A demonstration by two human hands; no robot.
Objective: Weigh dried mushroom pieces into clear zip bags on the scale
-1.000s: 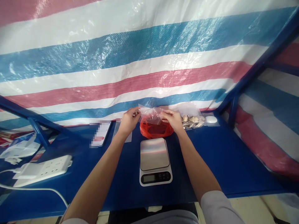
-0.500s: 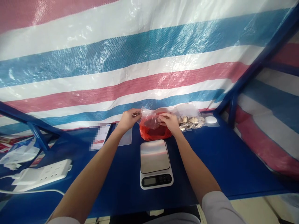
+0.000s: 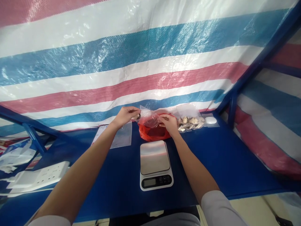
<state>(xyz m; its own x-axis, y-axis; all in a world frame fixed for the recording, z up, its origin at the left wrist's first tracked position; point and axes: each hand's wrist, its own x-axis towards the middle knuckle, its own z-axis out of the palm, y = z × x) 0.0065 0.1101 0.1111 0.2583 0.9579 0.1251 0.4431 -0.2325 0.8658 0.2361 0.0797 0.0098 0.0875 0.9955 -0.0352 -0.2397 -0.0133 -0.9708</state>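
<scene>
My left hand (image 3: 125,114) pinches a small brownish piece (image 3: 137,116) between its fingertips, just left of a clear plastic bag (image 3: 150,120). My right hand (image 3: 168,123) grips that bag's edge, holding it over a red plastic bag (image 3: 152,134). The red bag lies on the table, partly hidden by the clear bag and my right hand. Its contents cannot be made out. A digital kitchen scale (image 3: 155,164) with a steel top stands just in front of the red bag, and neither hand touches it.
A clear bag of pale pieces (image 3: 189,122) and a white oval object (image 3: 210,120) lie right on the blue table (image 3: 223,157). A flat clear bag (image 3: 122,135) and a paper card (image 3: 100,133) lie left. A white power strip (image 3: 37,177) sits at the left edge, before a striped tarp (image 3: 150,69).
My left hand has moved left and slightly up, away from the clear bag, with the small piece in its fingertips. My right hand has stayed on the bag. The view has tilted slightly.
</scene>
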